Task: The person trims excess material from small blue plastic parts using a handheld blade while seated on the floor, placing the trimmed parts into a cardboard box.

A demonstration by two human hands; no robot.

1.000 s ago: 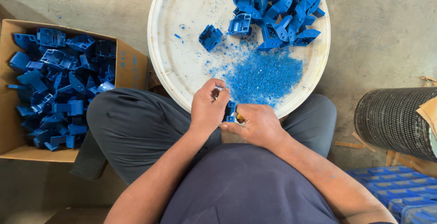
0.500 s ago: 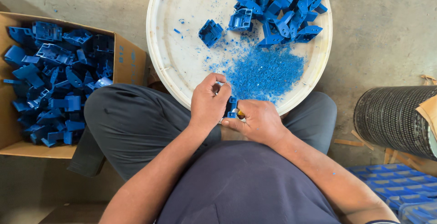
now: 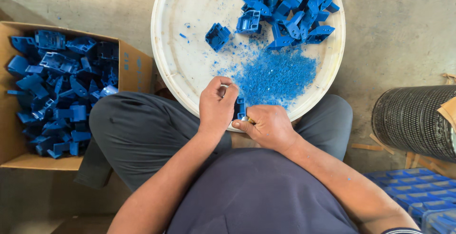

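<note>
The person sits cross-legged on a grey concrete floor [image 3: 403,34], seen from above, wearing dark grey trousers [image 3: 142,129] and a dark top.

A round white tray [image 3: 190,58] lies on the floor in front of the knees, its near rim overlapping the lap. On the far right part of the tray lies a pile of blue moulded plastic parts [image 3: 289,6]. Two single blue parts lie apart from the pile: one [image 3: 217,36] toward the tray centre, another [image 3: 249,22] just beside the pile. A patch of fine blue plastic shavings [image 3: 278,75] covers the tray surface between the pile and the hands.

To the person's left stands an open cardboard box [image 3: 133,67] filled with more blue plastic parts [image 3: 57,91]. To the right lies a black ribbed cylinder [image 3: 413,120], and blue trays [image 3: 418,196] show at the lower right corner.

Both hands meet over the near rim of the tray. The left hand [image 3: 216,108] has its fingers curled together and clamped on a small blue plastic part [image 3: 241,108], which sits between the two hands, mostly hidden. The right hand [image 3: 268,127] is closed in a fist around a small tool [image 3: 248,119]; only a yellowish tip shows, touching the part. The kind of tool cannot be told.
</note>
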